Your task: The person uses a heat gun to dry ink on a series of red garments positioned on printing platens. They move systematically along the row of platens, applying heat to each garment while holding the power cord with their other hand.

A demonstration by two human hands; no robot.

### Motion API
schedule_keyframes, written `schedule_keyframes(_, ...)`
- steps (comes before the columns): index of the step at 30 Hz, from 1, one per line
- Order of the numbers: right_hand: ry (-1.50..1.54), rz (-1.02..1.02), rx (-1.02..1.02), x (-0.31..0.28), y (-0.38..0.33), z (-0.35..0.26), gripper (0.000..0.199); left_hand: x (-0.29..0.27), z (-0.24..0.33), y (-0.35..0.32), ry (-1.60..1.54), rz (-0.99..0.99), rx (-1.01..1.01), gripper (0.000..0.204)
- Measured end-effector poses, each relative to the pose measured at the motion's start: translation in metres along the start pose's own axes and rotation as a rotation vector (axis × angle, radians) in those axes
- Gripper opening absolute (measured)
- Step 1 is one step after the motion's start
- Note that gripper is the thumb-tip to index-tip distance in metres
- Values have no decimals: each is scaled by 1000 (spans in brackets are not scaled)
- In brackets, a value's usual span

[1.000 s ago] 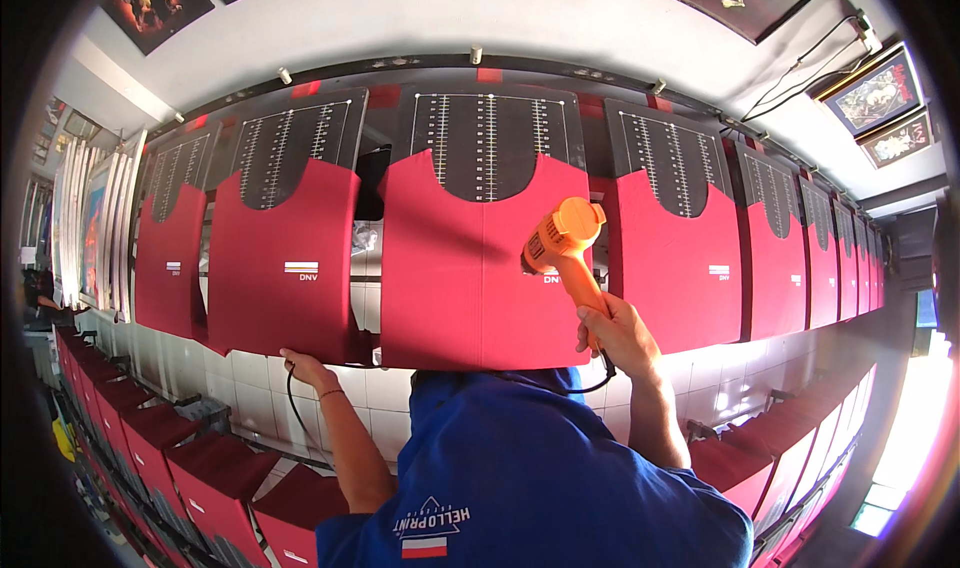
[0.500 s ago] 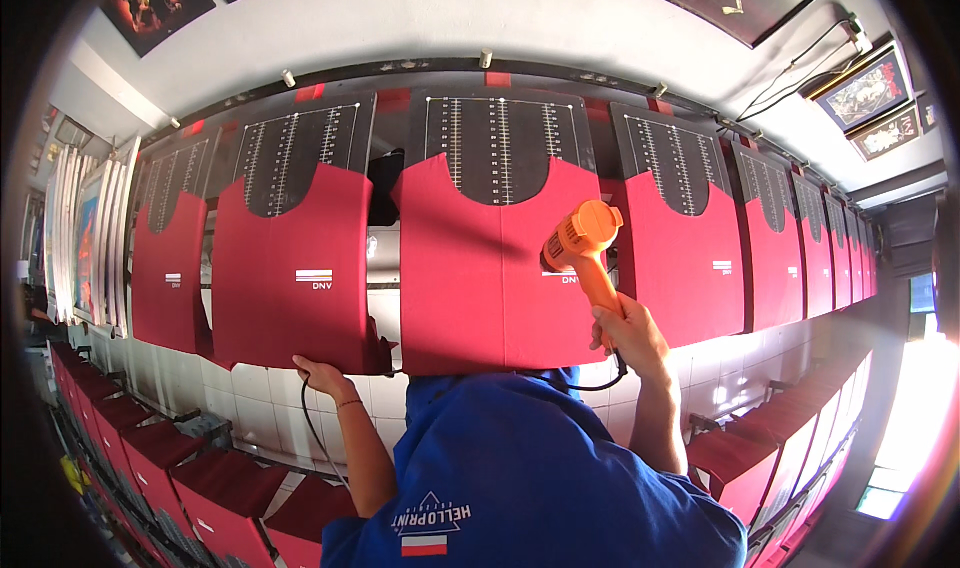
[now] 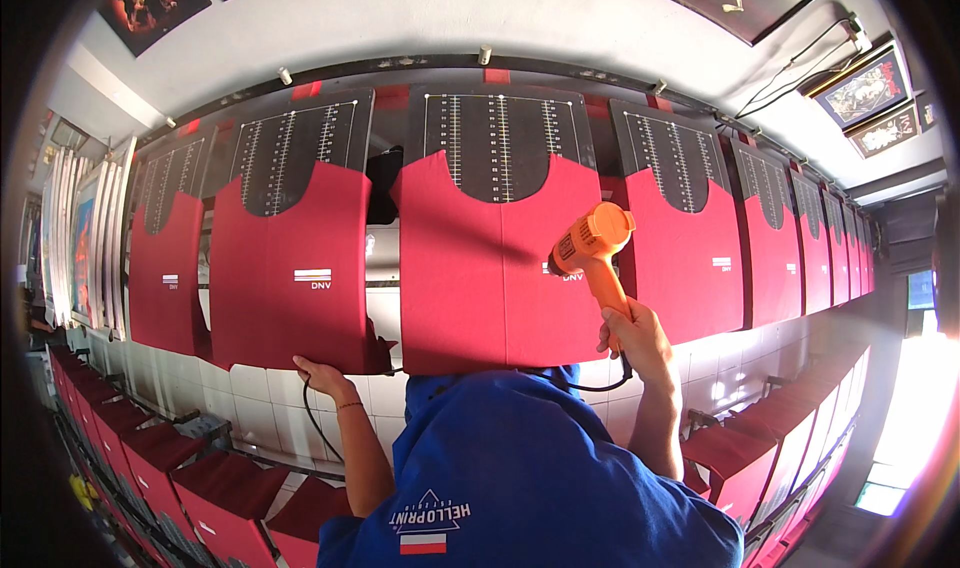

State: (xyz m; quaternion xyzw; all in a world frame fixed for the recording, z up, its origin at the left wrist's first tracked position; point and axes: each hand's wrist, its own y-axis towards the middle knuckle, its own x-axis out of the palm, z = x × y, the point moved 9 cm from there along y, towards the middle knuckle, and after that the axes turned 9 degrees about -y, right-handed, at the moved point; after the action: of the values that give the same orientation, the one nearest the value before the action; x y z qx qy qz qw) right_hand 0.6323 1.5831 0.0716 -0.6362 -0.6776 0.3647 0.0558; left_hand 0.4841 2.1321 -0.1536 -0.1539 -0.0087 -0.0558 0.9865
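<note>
My right hand (image 3: 643, 344) is wrapped round the handle of an orange heat gun (image 3: 604, 231). Its dark nozzle points down and left, over the small white print near the right side of a red shirt panel (image 3: 470, 288) in front of me. A black cord (image 3: 627, 368) leaves the base of the handle and runs behind my body. At the lower edge of the panel to the left (image 3: 285, 318), my left hand (image 3: 323, 376) is closed round a black cable (image 3: 315, 420) that hangs below it. The fingertips are partly hidden.
Red panels lie on dark printing boards (image 3: 500, 133) with white ruler marks, in a row to both sides. Behind them runs a dark rail (image 3: 390, 66) along the wall. More red-covered boards (image 3: 235, 493) stand lower left and lower right (image 3: 735, 453). Framed screens (image 3: 95, 248) lean far left.
My right hand has shifted the heat gun slightly to the right, uncovering a little more of the white print. My left hand stays at the same spot.
</note>
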Motion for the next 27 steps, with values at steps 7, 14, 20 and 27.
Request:
schedule_keyframes(7, -8, 50, 9, -7, 0, 11, 22, 1, -1, 2, -16, -34, 9, 67)
schedule_keyframes(14, 23, 77, 24, -17, -3, 17, 24, 1, 2, 0, -21, -15, 54, 70)
schedule_keyframes(20, -6, 121, -10, -24, -4, 20, 22, 2, 4, -4, 24, 1, 37, 72)
schedule_keyframes(27, 26, 85, -40, -34, -5, 27, 23, -4, 2, -4, 112, 17, -12, 80)
